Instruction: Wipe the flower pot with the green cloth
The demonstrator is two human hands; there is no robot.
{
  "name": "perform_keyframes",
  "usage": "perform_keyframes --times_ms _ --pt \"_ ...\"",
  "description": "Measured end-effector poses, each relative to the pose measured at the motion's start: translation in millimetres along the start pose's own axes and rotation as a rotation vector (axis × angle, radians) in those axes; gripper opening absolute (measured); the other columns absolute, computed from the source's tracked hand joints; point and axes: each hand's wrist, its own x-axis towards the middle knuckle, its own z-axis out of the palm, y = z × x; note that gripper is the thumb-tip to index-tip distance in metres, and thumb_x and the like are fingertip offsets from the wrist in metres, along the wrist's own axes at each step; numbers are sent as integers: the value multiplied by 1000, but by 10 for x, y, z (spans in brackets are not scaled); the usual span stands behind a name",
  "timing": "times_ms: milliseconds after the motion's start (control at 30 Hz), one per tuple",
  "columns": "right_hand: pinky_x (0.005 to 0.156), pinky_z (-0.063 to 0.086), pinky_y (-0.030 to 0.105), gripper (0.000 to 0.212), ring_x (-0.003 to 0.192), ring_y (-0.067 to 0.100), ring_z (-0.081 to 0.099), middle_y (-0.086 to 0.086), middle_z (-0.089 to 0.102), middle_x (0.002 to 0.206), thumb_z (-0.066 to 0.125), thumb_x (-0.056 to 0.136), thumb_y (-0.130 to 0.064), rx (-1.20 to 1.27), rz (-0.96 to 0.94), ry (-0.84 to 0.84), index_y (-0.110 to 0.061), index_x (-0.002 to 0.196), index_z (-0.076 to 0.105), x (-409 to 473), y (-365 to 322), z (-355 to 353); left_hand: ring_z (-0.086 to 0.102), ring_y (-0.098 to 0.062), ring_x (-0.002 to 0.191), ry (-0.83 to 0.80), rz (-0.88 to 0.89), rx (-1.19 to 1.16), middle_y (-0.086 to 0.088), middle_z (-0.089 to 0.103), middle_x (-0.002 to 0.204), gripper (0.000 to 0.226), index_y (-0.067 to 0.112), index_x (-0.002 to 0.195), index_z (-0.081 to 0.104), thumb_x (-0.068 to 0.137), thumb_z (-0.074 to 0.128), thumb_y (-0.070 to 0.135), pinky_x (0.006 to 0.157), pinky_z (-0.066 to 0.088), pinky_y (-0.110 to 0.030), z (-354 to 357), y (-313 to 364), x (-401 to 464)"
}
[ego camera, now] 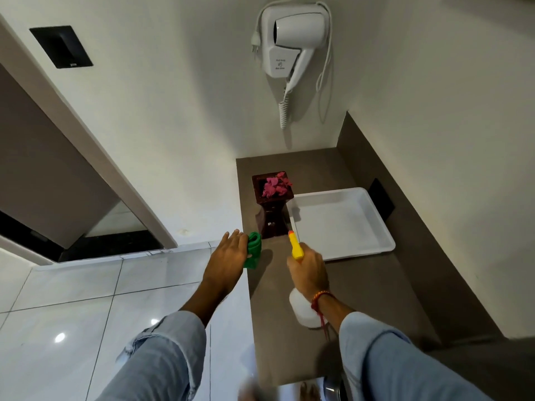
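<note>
- Left hand [228, 253] is wrapped around the folded green cloth [253, 250] at the near left edge of the brown counter [362, 285], with the fingers curled over it.
- Right hand [308, 266] grips a spray bottle [301, 309]. Its yellow nozzle [296, 246] points toward 12 o'clock, at the foot of the flower pot [272, 208].
- That pot stands upright on the counter at about 12 o'clock from both hands, just past the cloth. A white tray [341, 224] sits right beside it at 3 o'clock; I cannot tell if they touch.
- Pink flowers [276, 185] sit in the wide top of the pot. It gets thin in the middle and wider again at the bottom.
- It looks shiny, hard and dark, so I think it is slippery and could break if it tips over. It is tall, so a hard push near the top could knock it down.
- The thin middle looks like the best spot to hold it while wiping.
- The cloth looks soft and light. It should bend around the pot easily.
- A white hair dryer [292, 39] hangs on the wall far off at 12 o'clock.
</note>
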Motion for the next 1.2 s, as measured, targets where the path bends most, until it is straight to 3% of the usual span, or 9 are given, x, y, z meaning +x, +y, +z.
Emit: perform_keyframes --times_ms 200,333,467,567,733,867,967,1067,1200 --pt "73 59 56 15 80 37 66 18 69 90 62 86 -11 343 -7 172 -9 101 66 782 -166 -437 60 -40 117 48 61 14 -22 61 128 60 2 126 55 75 84 18 105 44 -46 -93 80 163" --pt "92 47 33 45 103 18 57 7 62 114 60 95 -24 381 -28 105 -16 138 49 1257 -147 -612 60 -36 119 77 159 74 -21 61 129 67 2 126 55 73 86 27 109 38 -44 -98 153 266" --pt "95 40 30 57 117 23 56 12 57 128 45 102 -32 242 -12 34 -19 152 23 1506 32 -629 67 -39 108 88 175 115 -21 69 118 78 1 117 63 52 96 30 94 49 -44 -132 242 325" --pt "109 38 40 63 135 33 46 16 39 152 42 103 -29 193 13 19 -18 155 9 1592 217 -600 63 -40 115 109 187 88 -24 64 125 73 -2 122 60 64 92 27 102 43 -45 -84 228 390" --pt "114 35 53 79 137 36 43 13 39 154 56 94 -46 198 103 -13 -21 155 13 1552 359 -606 52 -41 128 67 182 115 -24 55 138 70 -2 134 52 77 83 27 111 34 -46 -35 212 466" --pt "93 52 54 78 112 34 57 14 56 123 62 71 -71 -9 268 330 -16 124 48 1015 416 -437 54 -38 125 40 174 77 -21 57 135 68 0 135 49 81 79 28 110 39 -45 -47 247 493" --pt "81 58 40 44 97 26 65 -1 64 97 64 75 -66 327 140 -96 -31 100 58 559 300 -170 59 -43 119 47 184 -14 -24 61 130 65 -2 132 51 80 80 26 102 46 -49 -51 237 498" --pt "96 54 33 47 114 19 65 -4 69 116 66 75 -62 484 120 -564 -38 115 60 429 77 1 63 -39 109 87 215 -193 -22 63 124 53 -1 132 49 94 56 36 91 53 -42 -46 209 507" --pt "104 49 39 64 121 22 60 4 64 126 75 72 -54 623 159 -625 -26 126 56 441 29 61 61 -18 93 13 206 -394 -9 63 118 45 10 131 43 102 37 44 74 47 -19 -32 174 534"
